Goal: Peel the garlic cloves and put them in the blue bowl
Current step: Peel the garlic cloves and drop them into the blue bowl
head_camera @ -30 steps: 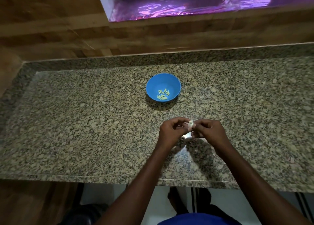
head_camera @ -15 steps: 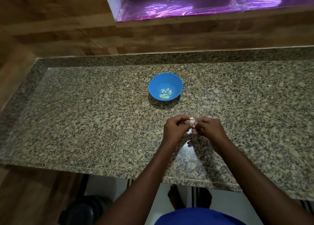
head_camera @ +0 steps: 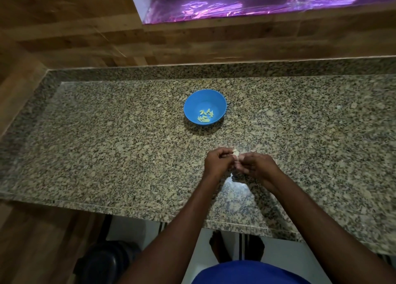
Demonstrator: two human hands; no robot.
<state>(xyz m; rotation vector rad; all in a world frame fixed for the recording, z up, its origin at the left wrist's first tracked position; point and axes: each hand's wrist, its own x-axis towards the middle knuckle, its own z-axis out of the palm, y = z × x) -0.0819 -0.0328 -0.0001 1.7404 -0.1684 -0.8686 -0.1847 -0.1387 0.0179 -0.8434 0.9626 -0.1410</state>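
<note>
Both hands curled, left hand [head_camera: 217, 162] and right hand [head_camera: 254, 166] pinching one garlic clove [head_camera: 236, 153] above counter [head_camera: 107, 146], well short of blue bowl [head_camera: 194, 100] holding peeled cloves [head_camera: 205, 115]. Risk: slippery clove popping loose onto counter, skin scraps sticking to fingers.

— Where does the head camera sit?
— High, above a granite counter [head_camera: 107, 155], looking forward and steeply down; its wide angle bends the counter's edges.
— How near is it?
— Both forearms enter from the bottom edge, and the left hand [head_camera: 216, 163] and right hand [head_camera: 255, 167] meet just below the frame's middle. The bowl [head_camera: 194, 103] lies farther out, near the centre.
— And beyond?
— A wooden wall [head_camera: 192, 41] fills the top. The floor shows below the counter's near edge.
— Any second view?
— None; nothing is shared.
</note>
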